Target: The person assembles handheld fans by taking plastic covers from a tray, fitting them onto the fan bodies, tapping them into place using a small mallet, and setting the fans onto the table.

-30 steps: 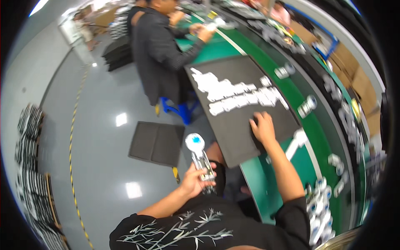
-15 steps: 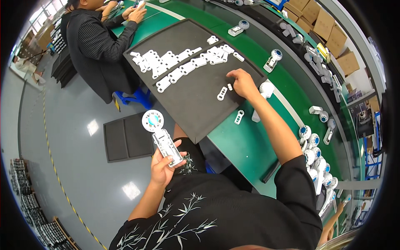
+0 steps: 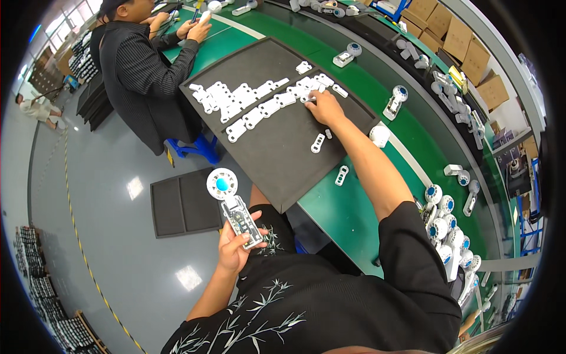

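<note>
In my left hand [image 3: 234, 248] I hold a white handheld fan [image 3: 242, 221], tilted, its round head up and its handle open with the inner parts showing. The thumb lies across the lower end of the handle. My right hand [image 3: 325, 108] is over the black tray [image 3: 268, 156], fingertips pinched at one white plastic cover [image 3: 305, 99] in the near row. Further white covers [image 3: 236, 103] lie in a heap across the tray's divider. Closer to me, one loose cover [image 3: 318, 143] and a tiny white piece [image 3: 328, 134] rest on the tray.
Another cover [image 3: 342, 175] lies on the green table [image 3: 336, 212]. Several white fans [image 3: 445, 230] are heaped at the right. More fans [image 3: 396, 102] sit along the green conveyor. A co-worker [image 3: 147, 76] sits at the far left. A black tray [image 3: 186, 203] is on the floor.
My right hand has moved away and left, from beside the loose cover to the row of covers. My left hand still holds the fan. The whole view has shifted slightly.
</note>
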Available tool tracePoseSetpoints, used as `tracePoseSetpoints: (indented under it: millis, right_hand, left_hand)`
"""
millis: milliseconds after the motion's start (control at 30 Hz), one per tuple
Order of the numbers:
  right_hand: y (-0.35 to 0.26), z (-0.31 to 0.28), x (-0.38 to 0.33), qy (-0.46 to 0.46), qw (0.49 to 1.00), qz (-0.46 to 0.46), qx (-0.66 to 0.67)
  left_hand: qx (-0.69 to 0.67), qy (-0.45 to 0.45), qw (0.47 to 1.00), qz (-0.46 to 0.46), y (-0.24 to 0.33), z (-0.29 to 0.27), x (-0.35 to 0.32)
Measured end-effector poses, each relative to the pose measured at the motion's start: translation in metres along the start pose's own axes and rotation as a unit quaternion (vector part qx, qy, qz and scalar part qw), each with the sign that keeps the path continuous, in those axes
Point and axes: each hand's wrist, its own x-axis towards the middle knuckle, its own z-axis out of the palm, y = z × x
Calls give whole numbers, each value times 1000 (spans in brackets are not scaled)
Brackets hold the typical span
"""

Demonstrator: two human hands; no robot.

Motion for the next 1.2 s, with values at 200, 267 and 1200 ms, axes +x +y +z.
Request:
tracePoseSetpoints:
  millis: [200, 267, 1200]
  right_hand:
    - [-9, -7, -11, 12, 995, -95, -32]
    - [-13, -17, -29, 27, 991, -130, -7]
    - [-56, -149, -305, 133, 784, 123, 594]
  left_hand:
    - [25, 12, 1000, 14, 0, -6, -1]
    - [32, 1, 999, 9, 0, -5, 2]
    - [225, -312, 921, -57, -78, 154, 74]
